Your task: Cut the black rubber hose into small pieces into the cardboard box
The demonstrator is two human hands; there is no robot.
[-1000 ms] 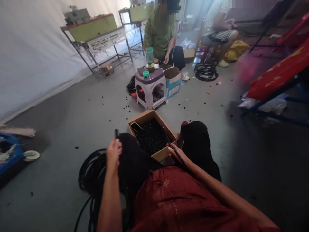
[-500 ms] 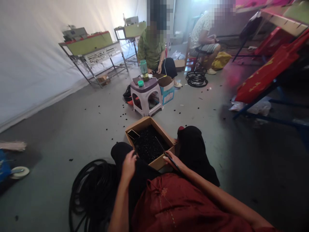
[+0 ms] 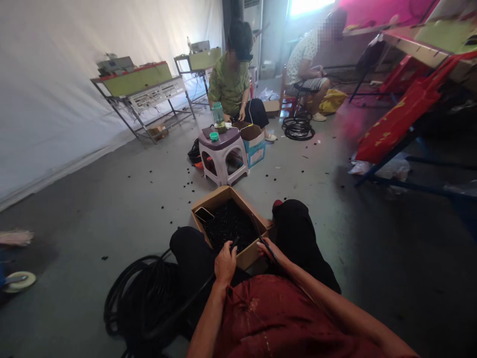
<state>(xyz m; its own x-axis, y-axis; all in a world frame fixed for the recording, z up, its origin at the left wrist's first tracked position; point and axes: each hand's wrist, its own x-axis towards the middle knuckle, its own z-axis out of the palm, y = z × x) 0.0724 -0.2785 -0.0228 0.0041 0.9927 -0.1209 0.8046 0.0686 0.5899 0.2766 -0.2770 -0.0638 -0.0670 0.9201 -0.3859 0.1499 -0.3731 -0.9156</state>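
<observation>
My left hand point(image 3: 225, 262) is closed on the end of black tubing, over the near edge of a cardboard box point(image 3: 248, 258). The tubing trails back across my lap toward a large black coil point(image 3: 143, 293) on the floor at my left. In my right hand point(image 3: 269, 250) is a long, thin, dark blade-like tool point(image 3: 257, 226), its tip pointing up over the box; its exact kind is unclear. Many small black pieces point(image 3: 229, 226) fill the box between my legs, and a phone point(image 3: 204, 215) lies in its far left corner.
Beyond the box stands a plastic stool point(image 3: 219, 161) carrying a green bottle point(image 3: 218, 117). A co-worker point(image 3: 231, 89) sits behind it by a blue-white box point(image 3: 256, 151); another person point(image 3: 301, 64) sits farther back near a black coil point(image 3: 298, 130). Black bits dot the floor.
My left hand has moved right, from beside my left knee to the box's near edge, close to my right hand, drawing tubing across my lap. The view has tilted slightly up.
</observation>
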